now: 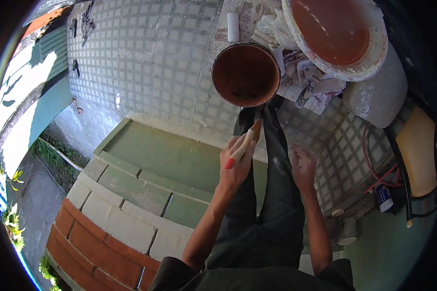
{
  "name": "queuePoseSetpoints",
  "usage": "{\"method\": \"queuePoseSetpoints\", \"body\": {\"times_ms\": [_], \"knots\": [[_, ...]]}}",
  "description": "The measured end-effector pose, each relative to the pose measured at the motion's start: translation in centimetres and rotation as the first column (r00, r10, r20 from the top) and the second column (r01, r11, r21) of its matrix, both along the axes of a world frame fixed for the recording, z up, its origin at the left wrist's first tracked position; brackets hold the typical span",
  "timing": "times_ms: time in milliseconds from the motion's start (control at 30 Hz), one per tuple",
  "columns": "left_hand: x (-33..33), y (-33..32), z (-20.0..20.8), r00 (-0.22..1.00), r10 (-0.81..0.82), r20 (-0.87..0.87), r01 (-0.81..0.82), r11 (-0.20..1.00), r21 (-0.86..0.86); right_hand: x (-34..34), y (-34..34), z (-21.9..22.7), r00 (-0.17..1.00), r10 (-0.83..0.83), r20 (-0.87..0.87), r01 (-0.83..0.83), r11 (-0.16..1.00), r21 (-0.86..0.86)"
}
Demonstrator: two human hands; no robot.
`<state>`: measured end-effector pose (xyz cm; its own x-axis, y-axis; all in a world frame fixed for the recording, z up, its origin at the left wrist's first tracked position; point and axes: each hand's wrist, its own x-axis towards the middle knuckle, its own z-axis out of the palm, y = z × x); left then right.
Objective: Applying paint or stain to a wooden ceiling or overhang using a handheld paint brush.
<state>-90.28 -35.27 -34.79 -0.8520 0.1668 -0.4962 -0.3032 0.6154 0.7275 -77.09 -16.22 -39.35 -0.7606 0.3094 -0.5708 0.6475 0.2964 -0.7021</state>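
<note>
My left hand (pixel 235 160) is wrapped round a paintbrush (pixel 242 150) with a pale, red-ended handle. Its reddish-brown bristles point away from me, toward a round bucket (pixel 221 60) stained the same colour inside. My right hand (pixel 303 167) hangs over my right leg, fingers apart and holding nothing. Beyond it, at the upper right, a big white-rimmed tub (pixel 336 73) holds reddish-brown paint.
A white cylinder (pixel 233 27), crumpled plastic (pixel 276 30) and stained tools (pixel 303 94) lie around the bucket. Painted steps or ledges (pixel 107 237), green, white and brick-red, run along my left. A chair (pixel 416 155) and red hose (pixel 366 153) are at the right.
</note>
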Motion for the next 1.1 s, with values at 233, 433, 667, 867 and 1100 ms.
{"method": "queuePoseSetpoints", "body": {"times_ms": [233, 433, 667, 867, 1100], "knots": [[3.0, 2.6, -3.3, 0.954, -0.284, -0.093, 0.27, 0.953, -0.14, -6.4, -2.4, 3.9, 0.947, 0.224, -0.228, -0.28, 0.926, -0.254], [3.6, 3.0, -2.6, 0.987, -0.163, 0.0, 0.163, 0.986, 0.014, -6.4, -3.5, 2.4, 0.909, 0.261, -0.325, -0.278, 0.96, -0.006], [-0.5, -0.9, -0.7, 0.947, -0.319, 0.034, 0.295, 0.908, 0.299, -9.4, 0.4, 3.8, 0.911, 0.208, -0.355, -0.208, 0.977, 0.038], [-4.8, -4.8, -3.8, 0.982, 0.166, 0.09, -0.171, 0.984, 0.052, -16.1, 2.3, 8.2, 0.917, -0.003, -0.4, -0.065, 0.986, -0.156], [-8.4, -2.1, -6.7, 0.806, 0.401, 0.435, -0.565, 0.742, 0.362, -23.7, -0.8, 1.2, 0.867, 0.29, -0.405, -0.296, 0.954, 0.051]]}}
